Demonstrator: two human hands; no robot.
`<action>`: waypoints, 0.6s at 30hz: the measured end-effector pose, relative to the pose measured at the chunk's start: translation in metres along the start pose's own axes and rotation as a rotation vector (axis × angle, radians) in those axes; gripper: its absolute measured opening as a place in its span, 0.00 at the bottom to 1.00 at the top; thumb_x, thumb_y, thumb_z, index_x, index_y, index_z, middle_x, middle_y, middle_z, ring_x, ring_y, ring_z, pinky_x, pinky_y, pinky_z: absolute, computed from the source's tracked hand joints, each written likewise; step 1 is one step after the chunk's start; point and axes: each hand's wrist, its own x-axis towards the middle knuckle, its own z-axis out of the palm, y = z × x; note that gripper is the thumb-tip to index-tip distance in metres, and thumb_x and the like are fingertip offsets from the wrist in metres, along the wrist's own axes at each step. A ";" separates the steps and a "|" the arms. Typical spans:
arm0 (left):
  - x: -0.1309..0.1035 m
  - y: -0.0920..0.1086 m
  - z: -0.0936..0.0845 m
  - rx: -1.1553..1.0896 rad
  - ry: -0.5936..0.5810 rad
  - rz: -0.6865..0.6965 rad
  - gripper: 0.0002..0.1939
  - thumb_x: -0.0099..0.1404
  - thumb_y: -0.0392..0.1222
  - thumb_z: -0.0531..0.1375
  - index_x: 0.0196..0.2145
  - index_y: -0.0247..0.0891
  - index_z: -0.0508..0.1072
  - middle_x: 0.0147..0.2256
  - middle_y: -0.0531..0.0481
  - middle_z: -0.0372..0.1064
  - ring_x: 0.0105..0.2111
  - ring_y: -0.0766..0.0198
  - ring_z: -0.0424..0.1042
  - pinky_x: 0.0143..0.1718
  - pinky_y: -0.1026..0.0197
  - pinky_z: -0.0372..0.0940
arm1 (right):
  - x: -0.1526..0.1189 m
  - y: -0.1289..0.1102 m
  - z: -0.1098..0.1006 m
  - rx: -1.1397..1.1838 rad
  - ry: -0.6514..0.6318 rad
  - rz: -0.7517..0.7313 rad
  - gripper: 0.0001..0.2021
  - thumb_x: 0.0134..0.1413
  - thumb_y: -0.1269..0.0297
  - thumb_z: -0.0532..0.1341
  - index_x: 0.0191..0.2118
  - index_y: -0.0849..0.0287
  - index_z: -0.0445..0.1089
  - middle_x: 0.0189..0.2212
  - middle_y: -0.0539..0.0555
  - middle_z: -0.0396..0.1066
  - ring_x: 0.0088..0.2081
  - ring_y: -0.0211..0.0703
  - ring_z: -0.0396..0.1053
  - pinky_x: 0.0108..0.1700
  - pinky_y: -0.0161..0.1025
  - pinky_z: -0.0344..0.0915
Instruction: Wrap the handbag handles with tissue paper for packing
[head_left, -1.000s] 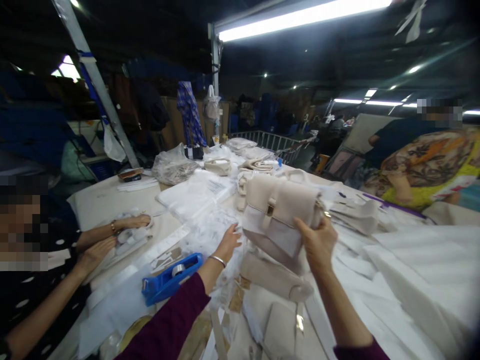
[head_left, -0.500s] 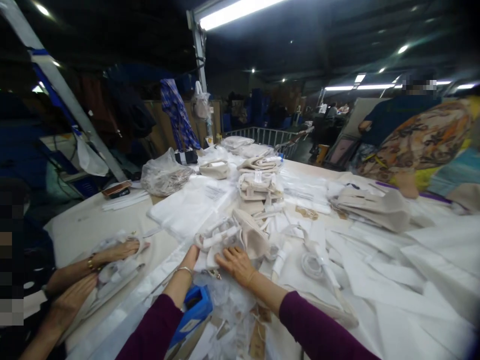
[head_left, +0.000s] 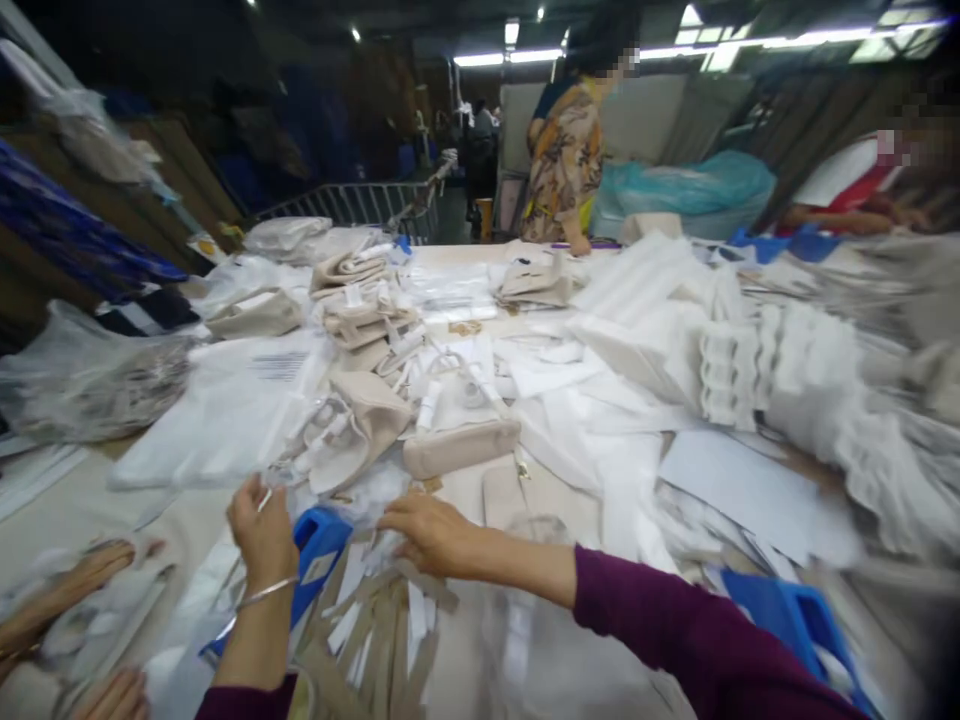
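Observation:
My left hand (head_left: 262,530), with a bangle on its wrist, is raised beside a blue holder (head_left: 319,550). Its fingers are pinched together; a small pale bit shows at them, too small to name. My right hand (head_left: 431,532) reaches leftward with bent fingers closed on crumpled clear plastic wrap (head_left: 381,552), above a bundle of beige and white strips (head_left: 382,640). Just beyond my hands a beige handbag (head_left: 367,410) lies tipped, its handle wrapped in white. To its right sits another beige handbag (head_left: 461,450), with clear film over its upper part.
At lower left are a co-worker's hands (head_left: 97,575) on a wrapped bag. Stacked beige bags (head_left: 364,310), a white plastic bag pile (head_left: 225,410) and white foam sheets (head_left: 637,310) cover the table. Another blue holder (head_left: 799,620) stands at right. Other people are beyond the table.
The view has swung right. My hands have left the tipped handbag and come nearer; my left hand has lifted, and my right hand is now over the strips with clear plastic.

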 end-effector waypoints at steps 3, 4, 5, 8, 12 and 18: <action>-0.093 0.013 0.001 0.019 -0.425 0.119 0.23 0.58 0.47 0.57 0.51 0.40 0.66 0.48 0.46 0.66 0.50 0.56 0.65 0.54 0.50 0.58 | -0.121 -0.009 -0.050 0.270 0.214 0.198 0.12 0.55 0.68 0.57 0.45 0.55 0.68 0.44 0.53 0.70 0.47 0.40 0.66 0.49 0.38 0.62; -0.126 0.015 0.002 0.013 -0.597 0.091 0.23 0.58 0.47 0.57 0.51 0.40 0.66 0.48 0.45 0.66 0.50 0.56 0.65 0.55 0.50 0.58 | -0.165 -0.006 -0.065 0.303 0.309 0.329 0.11 0.55 0.67 0.56 0.45 0.56 0.69 0.43 0.54 0.70 0.46 0.41 0.67 0.49 0.40 0.63; -0.158 0.016 0.003 0.020 -0.760 0.044 0.22 0.58 0.48 0.57 0.49 0.39 0.67 0.48 0.44 0.67 0.49 0.55 0.66 0.54 0.49 0.58 | -0.210 -0.002 -0.077 0.313 0.423 0.503 0.12 0.56 0.64 0.55 0.44 0.56 0.70 0.43 0.55 0.71 0.45 0.42 0.67 0.48 0.41 0.64; -0.240 0.017 0.008 0.035 -1.020 -0.041 0.21 0.56 0.46 0.59 0.47 0.37 0.69 0.46 0.42 0.67 0.47 0.54 0.68 0.51 0.49 0.61 | -0.332 0.012 -0.093 0.317 0.710 0.994 0.13 0.50 0.57 0.58 0.39 0.58 0.72 0.40 0.57 0.73 0.43 0.48 0.69 0.49 0.48 0.63; -0.305 0.033 0.022 0.078 -1.133 0.095 0.17 0.56 0.40 0.59 0.45 0.39 0.71 0.46 0.42 0.66 0.48 0.51 0.64 0.54 0.48 0.56 | -0.427 0.014 -0.070 0.713 0.784 1.239 0.22 0.44 0.49 0.62 0.41 0.61 0.71 0.43 0.63 0.72 0.44 0.51 0.70 0.48 0.49 0.64; -0.354 0.065 0.038 0.302 -1.100 0.425 0.18 0.60 0.34 0.51 0.47 0.38 0.70 0.49 0.40 0.62 0.53 0.47 0.56 0.57 0.43 0.48 | -0.415 0.010 -0.016 1.110 0.581 1.334 0.20 0.46 0.51 0.60 0.37 0.64 0.71 0.32 0.60 0.74 0.30 0.42 0.70 0.35 0.40 0.65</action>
